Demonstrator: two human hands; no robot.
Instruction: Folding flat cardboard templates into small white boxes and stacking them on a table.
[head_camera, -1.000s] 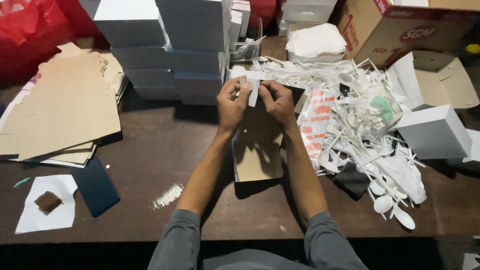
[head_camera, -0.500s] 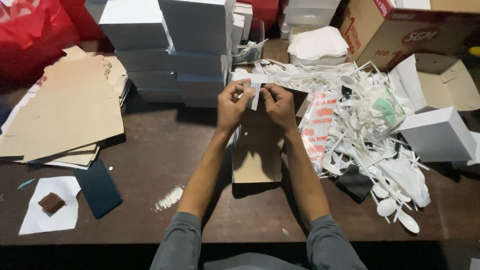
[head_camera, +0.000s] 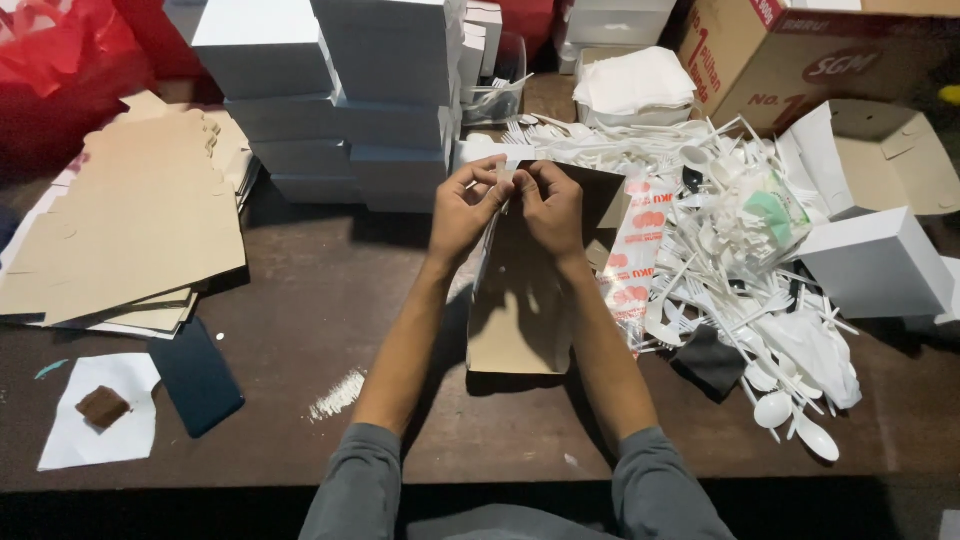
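I see my left hand and right hand pinching the far flap of a half-folded cardboard box mid-table, finished white boxes stacked behind

Matt brown cardboard on the half-folded box, its outer face smooth white where the edges show. The flat box blanks show the same dull, slightly fibrous brown card. The cutlery heap is glossy white plastic, catching the light. Dark wooden table, worn and faintly sheened. Stacked boxes are smooth white card, and the sleeves soft grey cloth.
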